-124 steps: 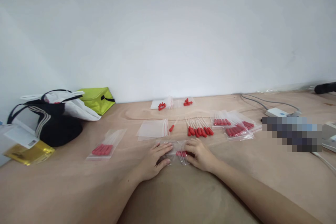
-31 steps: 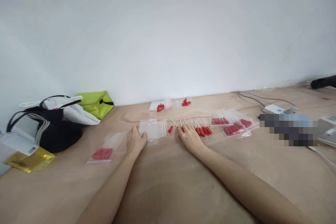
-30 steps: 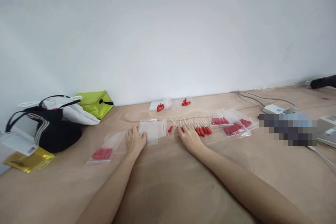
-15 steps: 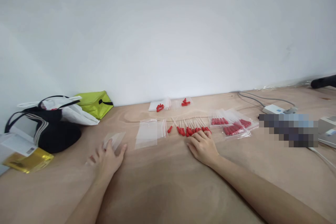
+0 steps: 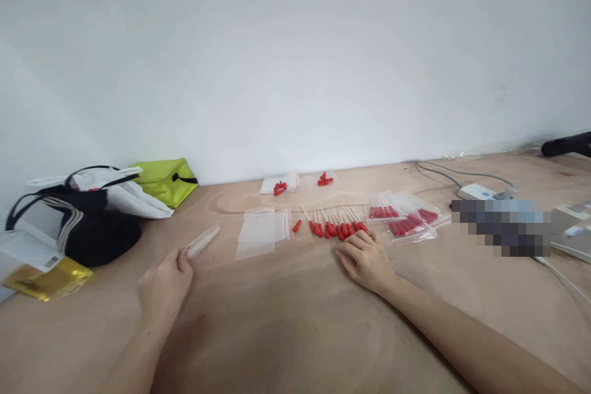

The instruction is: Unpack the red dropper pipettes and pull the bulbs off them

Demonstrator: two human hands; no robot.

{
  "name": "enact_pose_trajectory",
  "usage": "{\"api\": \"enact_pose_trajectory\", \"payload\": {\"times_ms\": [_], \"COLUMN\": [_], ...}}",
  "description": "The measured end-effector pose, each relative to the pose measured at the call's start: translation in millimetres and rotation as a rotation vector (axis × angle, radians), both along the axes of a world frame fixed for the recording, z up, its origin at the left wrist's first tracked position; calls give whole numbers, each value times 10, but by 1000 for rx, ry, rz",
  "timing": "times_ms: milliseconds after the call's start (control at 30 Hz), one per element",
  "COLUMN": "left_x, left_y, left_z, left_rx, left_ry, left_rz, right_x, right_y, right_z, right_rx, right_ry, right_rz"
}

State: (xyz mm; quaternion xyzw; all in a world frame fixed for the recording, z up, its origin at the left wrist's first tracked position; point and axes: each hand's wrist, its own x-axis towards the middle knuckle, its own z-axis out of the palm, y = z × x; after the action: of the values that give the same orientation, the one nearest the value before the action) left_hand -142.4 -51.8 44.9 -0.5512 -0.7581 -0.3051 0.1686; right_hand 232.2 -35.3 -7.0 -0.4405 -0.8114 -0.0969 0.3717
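My left hand [image 5: 166, 286] is closed, with thumb and fingers pinching a clear zip bag [image 5: 203, 242] seen nearly edge-on above the left of the table. My right hand [image 5: 364, 255] rests at the right end of a row of red-bulbed droppers [image 5: 330, 229], whose thin pale stems point toward the wall. Its fingers are curled together against the nearest bulbs; whatever they grip, if anything, is hidden. A single red bulb [image 5: 297, 225] lies left of the row. Beside it is a spread of clear zip bags [image 5: 257, 234].
Filled bags of droppers [image 5: 409, 221] lie on the right. Farther back are loose red bulbs [image 5: 279, 188] on more bags. A power strip [image 5: 478, 192] with cables sits right; a lime-green bag [image 5: 164, 181], a black bag [image 5: 99, 237] and a gold packet [image 5: 53, 277] stand left.
My left hand has drawn back a little and closed; the bag in it has turned from spread out to edge-on. My right hand has shifted slightly, still beside the droppers.
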Motion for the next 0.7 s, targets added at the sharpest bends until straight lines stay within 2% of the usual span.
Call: {"api": "enact_pose_trajectory", "payload": {"times_ms": [67, 133, 167, 200, 300, 333, 400, 500, 567, 600, 700], "left_x": [190, 465, 621, 780, 1213, 1327, 1501, 1637, 1655, 1647, 1583], "left_y": [-15, -30, -39, -47, -69, -72, -74, -65, -55, -49, -19], "left_z": [14, -3, -25, -56, -175, -214, -279, -331, -341, -343, -350], "left_rx": [244, 387, 399, 403, 443, 408, 344, 199, 46, -33, -210], "left_ry": [160, 211, 217, 196, 147, 137, 92, 31, -45, -105, -335], "left_rz": [-139, -404, -581, -699, -933, -1016, -1134, -1321, -1365, -1328, -1043], "right_x": [-14, -28, -34, -41, -59, -63, -64, -30, 23, 55, 143], "right_y": [-8, -17, -22, -26, -39, -41, -39, -14, 9, 19, 26], "right_z": [4, 9, 12, 15, 20, 19, 7, -54, -115, -145, -188], "right_rx": [-58, -177, -257, -348, -655, -738, -846, -889, -888, -878, -794], "right_ry": [95, 254, 347, 443, 706, 772, 851, 865, 851, 837, 759], "right_rz": [44, 120, 159, 191, 254, 273, 310, 325, 326, 328, 293]}}
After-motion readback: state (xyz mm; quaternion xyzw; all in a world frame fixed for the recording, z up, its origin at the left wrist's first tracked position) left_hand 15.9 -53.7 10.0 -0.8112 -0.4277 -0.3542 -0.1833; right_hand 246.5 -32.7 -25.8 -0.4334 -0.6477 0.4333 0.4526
